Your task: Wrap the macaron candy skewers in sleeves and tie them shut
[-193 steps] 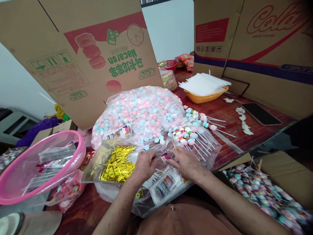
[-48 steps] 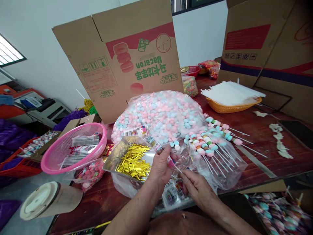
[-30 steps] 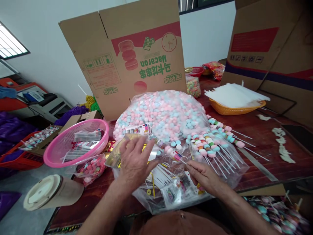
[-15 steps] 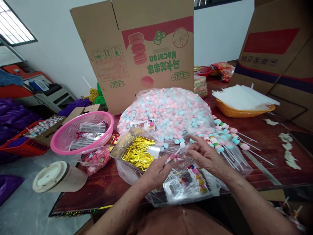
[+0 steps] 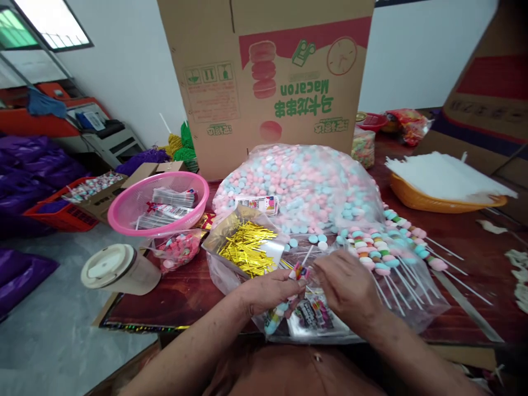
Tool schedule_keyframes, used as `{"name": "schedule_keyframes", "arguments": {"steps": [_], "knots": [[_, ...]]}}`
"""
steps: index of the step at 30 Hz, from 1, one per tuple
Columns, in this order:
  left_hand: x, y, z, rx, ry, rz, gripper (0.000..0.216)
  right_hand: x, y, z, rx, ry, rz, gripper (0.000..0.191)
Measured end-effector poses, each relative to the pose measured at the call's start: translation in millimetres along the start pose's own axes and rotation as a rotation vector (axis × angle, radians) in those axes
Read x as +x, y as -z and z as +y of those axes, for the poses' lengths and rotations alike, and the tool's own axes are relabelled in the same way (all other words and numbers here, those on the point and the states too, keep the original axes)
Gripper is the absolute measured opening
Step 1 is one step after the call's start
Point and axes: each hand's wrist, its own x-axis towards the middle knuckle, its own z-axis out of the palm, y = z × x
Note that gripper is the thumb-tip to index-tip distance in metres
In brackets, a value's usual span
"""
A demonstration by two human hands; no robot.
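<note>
My left hand (image 5: 274, 291) is closed around a wrapped candy skewer (image 5: 272, 320), whose pastel pieces show below my palm. Its printed wrapper is gathered at my thumb, and a white stick (image 5: 307, 255) pokes up from it. My right hand (image 5: 350, 289) is beside the gathered wrapper with fingers bent and tips pressed together; what they pinch is hidden. Under both hands lie printed clear wrappers (image 5: 315, 319). Just beyond my left hand, gold twist ties (image 5: 247, 247) fill an open box lined with plastic.
A large clear bag of pink and blue candies (image 5: 297, 187) stands behind my hands. Unwrapped candy skewers (image 5: 381, 256) lie at right, near a basket of white sticks (image 5: 445, 176). At left are a pink basket (image 5: 117, 212) and a lidded cup (image 5: 136, 275). A carton (image 5: 218, 148) rises behind.
My right hand has gone from spread fingers to a pinch beside the wrapper's gathered neck. The candy skewer's lower end now shows under my left hand. The view has shifted left.
</note>
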Motion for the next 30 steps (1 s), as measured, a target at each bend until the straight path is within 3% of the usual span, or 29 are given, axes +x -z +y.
{"name": "schedule_keyframes", "arguments": {"steps": [2,5,7,9,11,13,15,17,19,21,23,25,27,30], "knots": [[-2,2,-4,0.034,0.055,-0.05,0.042,-1,2,2,-0.09,0.216,-0.039,0.027],[-4,5,-7,0.124,0.13,-0.21,0.033,-7,-7,1,-0.114,0.489,-0.2,0.03],[-7,6,-6,0.209,0.203,-0.282,0.03,-14,-17,-2,-0.097,0.523,-0.275,0.022],[-11,6,-4,0.472,0.236,-0.28,0.026,-19,-26,-7,-0.03,0.469,-0.385,0.017],[-18,4,-5,0.94,0.151,-0.165,0.016,-21,-33,-14,0.148,0.292,-0.524,0.018],[-27,3,-10,1.356,-0.042,0.047,0.01,-17,-37,-24,0.47,-0.052,-0.68,0.021],[-39,4,-19,1.559,-0.255,0.228,0.011,-9,-38,-32,0.872,-0.48,-0.829,0.024],[-52,7,-29,1.572,-0.46,0.342,0.012,2,-39,-36,1.227,-0.768,-0.991,0.024],[-65,13,-39,1.425,-0.576,0.468,0.016,17,-41,-32,1.42,-0.792,-1.115,0.028],[-78,21,-45,1.094,-0.536,0.654,0.019,33,-49,-23,1.388,-0.651,-1.055,0.034],[-86,30,-47,0.609,-0.366,0.883,0.017,47,-63,-17,1.072,-0.472,-0.812,0.036],[-89,38,-46,0.099,-0.184,1.045,0.013,55,-81,-20,0.575,-0.252,-0.647,0.026],[-89,43,-44,-0.282,-0.072,1.092,0.016,57,-97,-29,0.15,-0.045,-0.637,0.018],[-83,44,-40,-0.521,-0.025,1.059,0.019,58,-107,-39,-0.051,0.077,-0.681,0.018]]}}
